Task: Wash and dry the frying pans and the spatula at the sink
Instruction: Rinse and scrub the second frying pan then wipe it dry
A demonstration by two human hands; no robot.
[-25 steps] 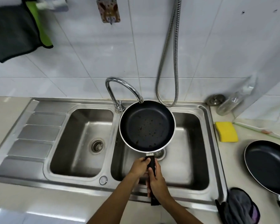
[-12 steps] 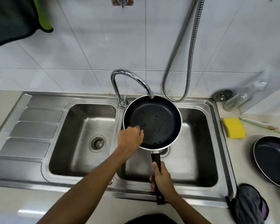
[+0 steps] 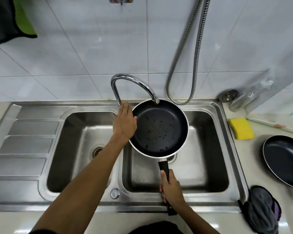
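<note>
A black frying pan [image 3: 159, 129] with a silver rim hangs over the right sink basin, its far edge under the tap spout [image 3: 155, 99]. Dark specks dot its inside. My right hand [image 3: 172, 188] grips the pan's black handle near its end. My left hand [image 3: 124, 122] reaches over the divider, fingers straight, fingertips at the base of the chrome tap [image 3: 116, 92]; the tap lever is hidden beneath it. No water runs. A second black frying pan [image 3: 284, 159] lies on the counter at the right. No spatula is in view.
A double steel sink [image 3: 91, 107] with a drainboard at the left. A yellow sponge [image 3: 241, 128] lies right of the sink, a grey cloth [image 3: 262, 210] at the front right corner. A metal shower hose [image 3: 191, 68] hangs on the tiled wall; dark and green cloths [image 3: 5, 19] hang top left.
My left hand left the pan handle and moved up past the pan's left rim to the tap base. The right hand keeps holding the handle; the view tilted down and closer.
</note>
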